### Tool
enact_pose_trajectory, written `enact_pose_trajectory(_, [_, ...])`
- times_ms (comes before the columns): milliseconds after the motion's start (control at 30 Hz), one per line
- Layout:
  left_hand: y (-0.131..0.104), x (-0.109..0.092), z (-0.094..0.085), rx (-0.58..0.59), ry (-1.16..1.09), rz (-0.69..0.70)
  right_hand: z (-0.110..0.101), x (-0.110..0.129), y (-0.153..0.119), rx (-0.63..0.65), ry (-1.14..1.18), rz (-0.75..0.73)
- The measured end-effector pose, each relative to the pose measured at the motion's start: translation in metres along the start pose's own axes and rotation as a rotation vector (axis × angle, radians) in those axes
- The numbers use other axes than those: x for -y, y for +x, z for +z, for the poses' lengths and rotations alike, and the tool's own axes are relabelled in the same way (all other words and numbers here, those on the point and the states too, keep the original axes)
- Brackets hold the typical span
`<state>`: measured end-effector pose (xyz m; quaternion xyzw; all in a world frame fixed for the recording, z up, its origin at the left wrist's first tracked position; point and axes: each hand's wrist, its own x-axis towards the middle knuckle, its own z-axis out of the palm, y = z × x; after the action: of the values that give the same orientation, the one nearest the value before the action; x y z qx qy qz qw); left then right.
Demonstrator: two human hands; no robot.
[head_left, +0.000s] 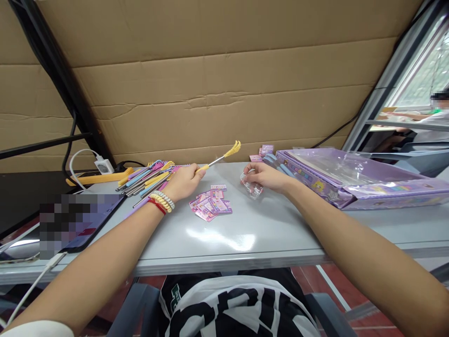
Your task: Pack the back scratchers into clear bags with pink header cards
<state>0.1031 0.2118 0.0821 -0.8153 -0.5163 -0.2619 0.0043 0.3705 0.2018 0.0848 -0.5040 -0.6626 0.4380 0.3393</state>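
My left hand [185,180] is closed round the yellow handle of a back scratcher [232,149], whose metal rod and yellow claw point up to the right. Right of centre, my right hand [264,177] has its fingers pinched on a clear plastic bag [253,188] that rests at the table surface. Between the hands and nearer to me lies a loose pile of pink and purple cards [212,205]. Beside my left hand is a heap of back scratchers [149,178] in yellow, blue, pink and purple, partly hidden by that hand.
A purple box [336,180] with clear film stands on the right, with blue-handled items [280,166] and more cards [265,149] by it. A tablet [91,222], white charger [104,164] and cables lie left. Cardboard [224,84] backs the table [224,252]. A person sits far right.
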Motion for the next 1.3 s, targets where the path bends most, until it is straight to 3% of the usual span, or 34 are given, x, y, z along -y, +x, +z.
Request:
enact_pose_trajectory(133, [-0.003, -0.005, 0.0, 0.05, -0.017, 0.046, 0.003, -0.004, 0.003, -0.038, -0.094, 0.052])
enact_pose_trajectory(233, [-0.004, -0.006, 0.0, 0.058, -0.026, 0.073, 0.004, -0.001, 0.001, -0.106, -0.323, -0.129])
enact_pose_trajectory(333, [-0.005, -0.008, 0.001, 0.044, -0.03, 0.092, 0.002, 0.004, -0.001, -0.323, -0.76, -0.363])
enact_pose_trajectory(400, [-0.006, -0.011, 0.002, 0.033, -0.022, 0.1, 0.002, 0.006, -0.002, -0.41, -0.968, -0.425])
enact_pose_trajectory(467, [-0.006, -0.013, 0.003, 0.024, -0.018, 0.107, 0.005, 0.005, -0.001, -0.376, -1.06, -0.424])
enact_pose_trajectory(533, [-0.007, -0.015, 0.004, 0.022, -0.025, 0.117, 0.011, 0.001, 0.001, -0.247, -1.067, -0.43])
enact_pose_trajectory(633, [-0.007, -0.015, 0.006, 0.036, -0.038, 0.132, 0.022, -0.004, 0.003, -0.027, -0.963, -0.497])
enact_pose_trajectory(700, [-0.007, -0.015, 0.007, 0.035, -0.042, 0.13, 0.029, -0.003, 0.002, 0.04, -0.858, -0.52])
enact_pose_trajectory(867, [-0.009, -0.019, 0.007, 0.019, -0.065, 0.15, 0.035, 0.005, 0.0, 0.002, -0.43, -0.486])
enact_pose_trajectory(1000, [-0.013, -0.03, 0.008, -0.012, -0.13, 0.204, 0.033, 0.006, 0.003, -0.007, 0.001, -0.379])
enact_pose_trajectory(1233, [-0.018, -0.048, 0.005, -0.069, -0.217, 0.374, 0.034, 0.005, 0.006, 0.114, 0.227, -0.345])
enact_pose_trajectory(1300, [-0.017, -0.045, 0.004, -0.053, -0.226, 0.384, 0.031, 0.008, 0.006, 0.076, 0.314, -0.345])
